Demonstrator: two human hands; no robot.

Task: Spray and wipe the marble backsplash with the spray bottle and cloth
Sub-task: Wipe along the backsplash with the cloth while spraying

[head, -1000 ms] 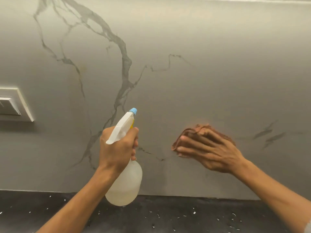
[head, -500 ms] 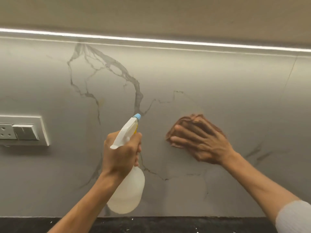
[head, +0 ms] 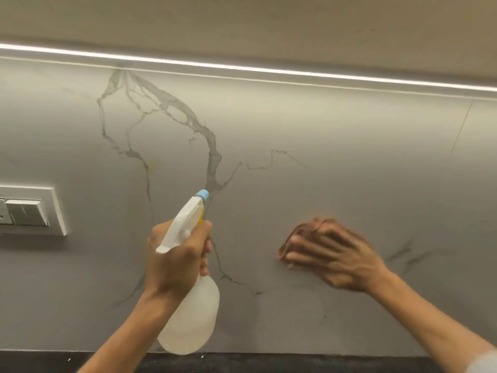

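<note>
Left grip point(head: 178, 258) curls tight round the neck of a white spray bottle point(head: 193, 319), fingers wrapped just under the trigger head, as a person works at a grey marble backsplash point(head: 349, 157). The bottle tilts, its blue-tipped nozzle aimed up and to the right at the wall, close to a dark vein that branches down from the top edge. Its translucent round body hangs below the wrist, the base just above the dark surface point(head: 269, 363) along the bottom of the frame.

Right grip point(head: 336, 257), blurred, lies flat with fingers spread and pointing left, pressing a brown cloth point(head: 297, 234) against the marble. The cloth is bunched under the fingers and shows only past the fingertips and knuckles. It sits low on the wall, to the right of the bottle and well apart from it.

A pale sleeve point(head: 484, 363) shows at the lower right corner. A white switch plate point(head: 32, 211) is mounted on the backsplash at the left edge. A lit strip light point(head: 242, 66) runs along the top of the marble, beneath a beige panel point(head: 242, 22). White specks dot the dark surface.
</note>
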